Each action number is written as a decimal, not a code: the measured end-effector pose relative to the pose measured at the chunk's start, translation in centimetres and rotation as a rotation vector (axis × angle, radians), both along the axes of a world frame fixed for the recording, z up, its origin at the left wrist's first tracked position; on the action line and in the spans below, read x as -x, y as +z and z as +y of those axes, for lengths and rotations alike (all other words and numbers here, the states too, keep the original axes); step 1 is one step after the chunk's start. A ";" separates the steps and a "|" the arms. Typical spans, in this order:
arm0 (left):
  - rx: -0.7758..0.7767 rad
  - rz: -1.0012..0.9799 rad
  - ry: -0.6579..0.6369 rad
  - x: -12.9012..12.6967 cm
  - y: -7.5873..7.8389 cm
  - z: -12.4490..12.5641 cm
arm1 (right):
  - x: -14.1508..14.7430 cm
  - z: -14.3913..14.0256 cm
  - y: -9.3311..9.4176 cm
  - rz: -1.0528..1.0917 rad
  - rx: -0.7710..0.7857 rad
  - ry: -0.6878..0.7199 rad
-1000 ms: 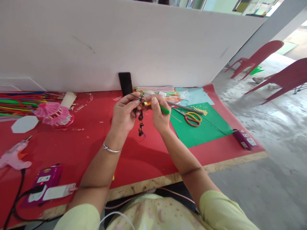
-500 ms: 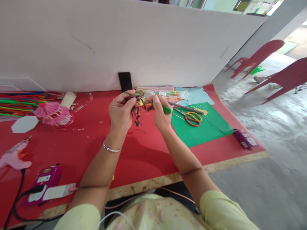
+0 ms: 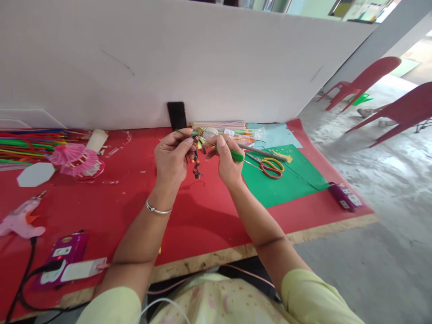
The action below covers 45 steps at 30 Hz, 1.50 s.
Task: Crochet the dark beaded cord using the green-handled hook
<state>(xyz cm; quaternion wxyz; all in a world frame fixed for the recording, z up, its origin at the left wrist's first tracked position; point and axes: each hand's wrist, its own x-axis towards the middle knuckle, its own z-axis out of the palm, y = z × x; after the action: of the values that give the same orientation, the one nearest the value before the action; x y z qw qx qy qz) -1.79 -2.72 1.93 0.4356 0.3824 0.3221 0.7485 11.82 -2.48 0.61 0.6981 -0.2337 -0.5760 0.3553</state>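
Red-covered table point(image 3: 135, 198): scissors point(image 3: 271, 167) on green sheet point(image 3: 286, 182), pink glue gun point(image 3: 20, 221).

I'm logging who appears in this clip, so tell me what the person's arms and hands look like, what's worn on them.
Both forearms are bare. The left hand has a thin silver bangle at the wrist; the right hand shows no jewellery. Short pale yellow-green sleeves end near the elbows, over a matching top with small printed motifs.

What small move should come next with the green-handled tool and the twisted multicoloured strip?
Probably another short turn of the green-handled tool in the right hand. The left hand pinches the top of the twisted multicoloured strip against the tool's tip, and the lower coil hangs loose above the red table cover.
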 end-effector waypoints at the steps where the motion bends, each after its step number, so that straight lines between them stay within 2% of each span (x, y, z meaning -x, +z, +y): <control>1: 0.011 -0.008 -0.015 0.1 0.0 0.0 | 0.0 -0.1 0.1 -0.006 0.006 -0.001; 12: 0.107 -0.048 -0.117 -0.1 0.6 -0.5 | 0.1 0.0 -0.1 -0.031 0.025 -0.023; 28: 0.107 -0.052 -0.177 0.0 0.5 -0.6 | -0.2 0.0 -0.2 -0.148 -0.005 -0.041; 33: 0.101 -0.024 -0.157 0.0 0.6 -0.6 | -0.4 0.2 -0.2 -0.250 -0.131 -0.150; 36: 0.088 0.009 -0.144 0.1 0.5 -0.6 | -0.5 0.2 -0.2 -0.285 -0.175 -0.145; 45: 0.075 0.022 -0.160 0.2 0.2 -0.6 | -0.2 0.5 -0.9 -0.143 0.031 -0.051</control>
<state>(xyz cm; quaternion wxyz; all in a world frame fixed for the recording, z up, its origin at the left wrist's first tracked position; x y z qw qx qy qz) -1.94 -3.29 2.17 0.5045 0.3988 0.3230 0.6944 12.05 -2.02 -0.25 0.6605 -0.2840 -0.6125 0.3286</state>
